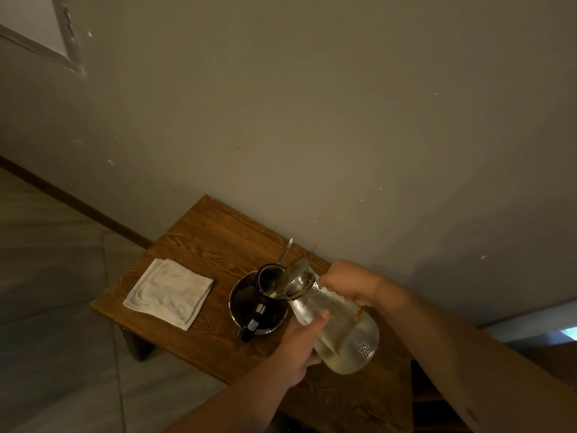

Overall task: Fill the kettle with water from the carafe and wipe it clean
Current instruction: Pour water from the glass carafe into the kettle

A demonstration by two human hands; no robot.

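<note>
A clear glass carafe [345,332] with a metal flip lid is tilted to the left, its mouth over the open top of a dark metal kettle [249,304] on the wooden table [199,242]. My right hand [349,285] grips the carafe's neck from behind. My left hand [301,348] supports its belly from below, thumb on the glass. Water lies in the carafe's lower side. The kettle's lid stands open with a thin wire handle up behind it. A folded pale cloth [170,293] lies flat to the left of the kettle.
The small table stands against a plain wall [312,120]. A tiled floor [46,307] lies to the left and in front. A dark wooden shelf or bench [431,398] sits low at the right, under my right forearm.
</note>
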